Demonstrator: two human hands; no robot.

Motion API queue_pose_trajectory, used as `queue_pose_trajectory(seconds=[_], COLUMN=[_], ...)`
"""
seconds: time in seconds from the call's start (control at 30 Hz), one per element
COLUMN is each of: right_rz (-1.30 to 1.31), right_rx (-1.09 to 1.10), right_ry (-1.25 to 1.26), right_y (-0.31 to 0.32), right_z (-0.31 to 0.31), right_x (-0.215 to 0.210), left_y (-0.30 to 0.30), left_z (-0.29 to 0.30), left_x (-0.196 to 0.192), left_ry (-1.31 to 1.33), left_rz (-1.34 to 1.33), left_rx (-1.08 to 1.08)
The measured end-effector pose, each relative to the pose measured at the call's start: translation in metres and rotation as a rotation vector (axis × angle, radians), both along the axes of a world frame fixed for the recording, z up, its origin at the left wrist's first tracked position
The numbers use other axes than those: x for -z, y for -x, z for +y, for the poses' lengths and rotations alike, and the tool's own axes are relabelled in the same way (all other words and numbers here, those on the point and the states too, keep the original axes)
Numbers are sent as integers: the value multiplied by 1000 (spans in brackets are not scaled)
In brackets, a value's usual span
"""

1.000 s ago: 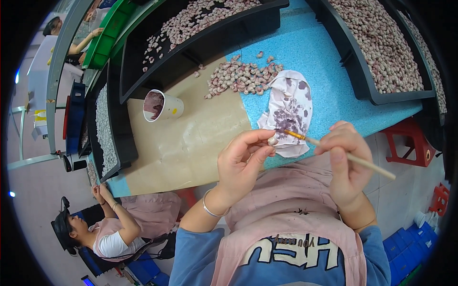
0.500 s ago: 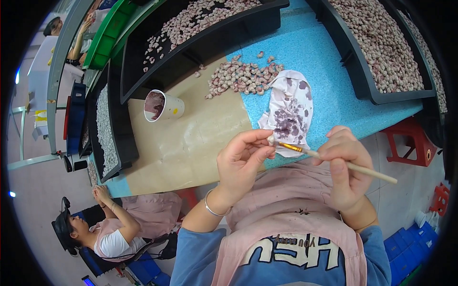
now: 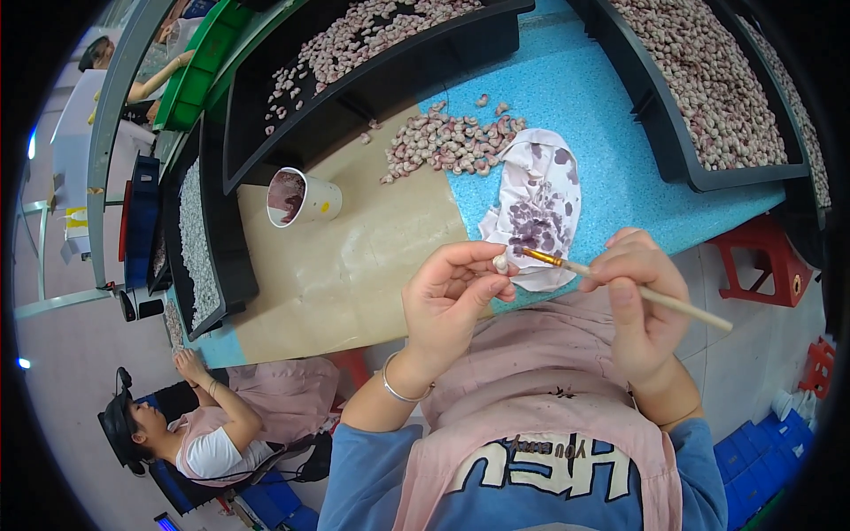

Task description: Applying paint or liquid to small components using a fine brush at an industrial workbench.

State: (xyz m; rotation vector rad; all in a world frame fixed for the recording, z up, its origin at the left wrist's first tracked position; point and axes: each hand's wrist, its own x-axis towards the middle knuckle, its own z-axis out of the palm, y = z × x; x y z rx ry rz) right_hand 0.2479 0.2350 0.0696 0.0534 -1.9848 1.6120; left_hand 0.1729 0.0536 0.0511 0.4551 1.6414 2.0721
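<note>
Pinched in left hand (image 3: 450, 296) grip, small pale bead (image 3: 501, 263), right hand (image 3: 639, 305) gripping thin wooden paintbrush (image 3: 637, 292), tip touching it

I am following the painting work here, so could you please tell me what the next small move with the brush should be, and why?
Probably a short, light stroke across the small pale piece pinched in the left hand. The brush in the right hand has its tip right at that piece, which looks mostly unpainted, so only a slight wrist movement seems needed. The purple-stained cloth lies just beyond for wiping.
</note>
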Motion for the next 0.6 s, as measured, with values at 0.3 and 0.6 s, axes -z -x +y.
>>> queue_pose_trajectory(seconds=[0.3,0.6], right_rz=[2,23], right_rx=[-17,-2], right_ry=[30,138], right_y=[0,-4], right_z=[3,6], right_x=[0,4], left_y=[2,1], left_z=[-2,-3], left_x=[5,5], left_ry=[-53,-82], left_rz=[-31,-63], left_rx=[31,34])
